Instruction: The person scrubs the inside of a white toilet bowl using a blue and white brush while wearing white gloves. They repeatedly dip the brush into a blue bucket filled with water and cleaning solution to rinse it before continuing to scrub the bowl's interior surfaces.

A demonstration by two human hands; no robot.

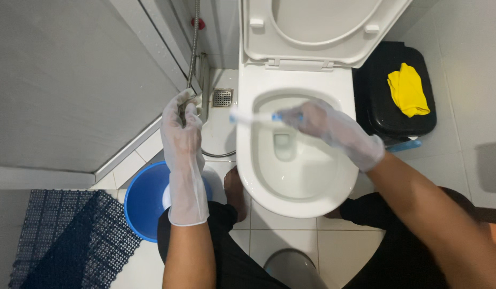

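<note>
White floor tiles [291, 241] and grey wall panels [71, 80] frame a small bathroom seen from above. At centre, a white toilet bowl [299, 166] is shown with its seat and lid [317, 32] raised against the far wall, so that the rim and the basin are left exposed.

The right hand [323, 123], covered by a thin translucent glove, is closed around the blue-and-white handle of a brush [253, 118]. The tool is held level across the far left part of the rim, its pale end blurred by motion and projecting past the rim to the left; whether it touches the porcelain cannot be told.

The left hand [182, 126], likewise gloved, is raised just left of the bowl with its fingers curled around a small sprayer head [193, 99], from which a metal hose [194, 43] runs up to the far wall. It is kept off to the side, apart from the brush.

A floor drain [223, 97] lies in the far corner beside the bowl. A blue bucket [143, 200] is set near the left knee, next to a dark perforated mat [71, 241]. To the right of the toilet, a black bin [398, 91] carries a yellow cloth [407, 90] on its closed lid, within reach but clear of the bowl.
</note>
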